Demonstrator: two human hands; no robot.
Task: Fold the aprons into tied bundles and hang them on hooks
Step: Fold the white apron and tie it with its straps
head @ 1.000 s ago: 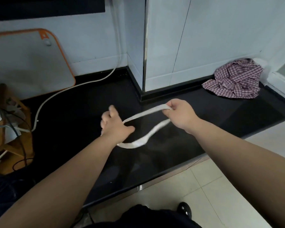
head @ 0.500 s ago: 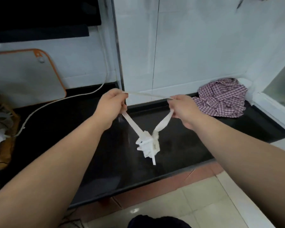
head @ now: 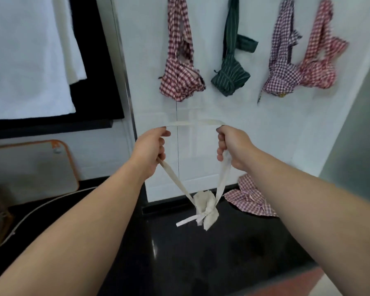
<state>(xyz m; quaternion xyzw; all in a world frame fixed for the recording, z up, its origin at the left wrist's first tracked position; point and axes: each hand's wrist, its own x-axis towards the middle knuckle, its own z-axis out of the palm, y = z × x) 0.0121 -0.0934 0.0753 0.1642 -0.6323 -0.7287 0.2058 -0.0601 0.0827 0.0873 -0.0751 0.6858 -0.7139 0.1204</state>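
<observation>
Cream cloth apron bundle (head: 206,207), light and limp, hangs at frame centre from its strap loop (head: 193,123), pinched by left hand (head: 150,151) and right hand (head: 233,148).

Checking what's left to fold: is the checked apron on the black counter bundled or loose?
Loose. The checked apron lies crumpled and spread on the black counter, with no tie round it that shows.

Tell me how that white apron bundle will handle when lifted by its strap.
Probably light: the white bundle hangs small from a thin strap. The strap looks floppy, pulled into a V below the left hand and right hand. It may swing, since it dangles free.
</observation>
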